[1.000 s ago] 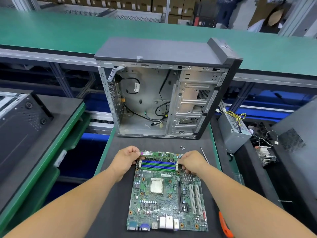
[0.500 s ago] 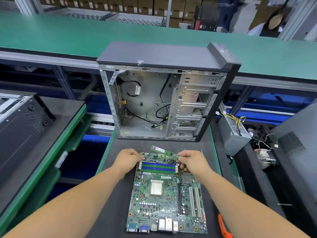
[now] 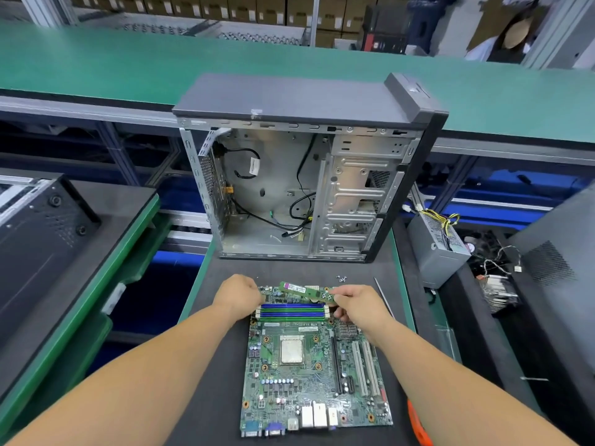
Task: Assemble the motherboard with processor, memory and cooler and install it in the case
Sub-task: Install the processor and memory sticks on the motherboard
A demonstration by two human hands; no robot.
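A green motherboard (image 3: 309,378) lies flat on the dark mat, with a silver processor (image 3: 291,349) seated in its socket. Blue and green memory slots (image 3: 292,311) run across its far end. My right hand (image 3: 357,305) pinches one end of a green memory stick (image 3: 299,290), which hangs tilted just above the slots. My left hand (image 3: 238,294) rests curled on the board's far left corner by the slot latches; what its fingertips touch is hidden. Behind the board stands the open case (image 3: 289,194) with loose black cables inside.
A few screws (image 3: 341,278) and a thin metal rod (image 3: 381,292) lie on the mat right of the board. A grey power supply (image 3: 434,249) and a heatsink with fan (image 3: 497,292) sit at right. An orange tool handle (image 3: 418,426) lies at bottom right. Another case (image 3: 35,226) lies at left.
The memory stick came up out of the slot area: both hands were on it at the slots, and now only my right hand holds it, raised and tilted. My left hand let go.
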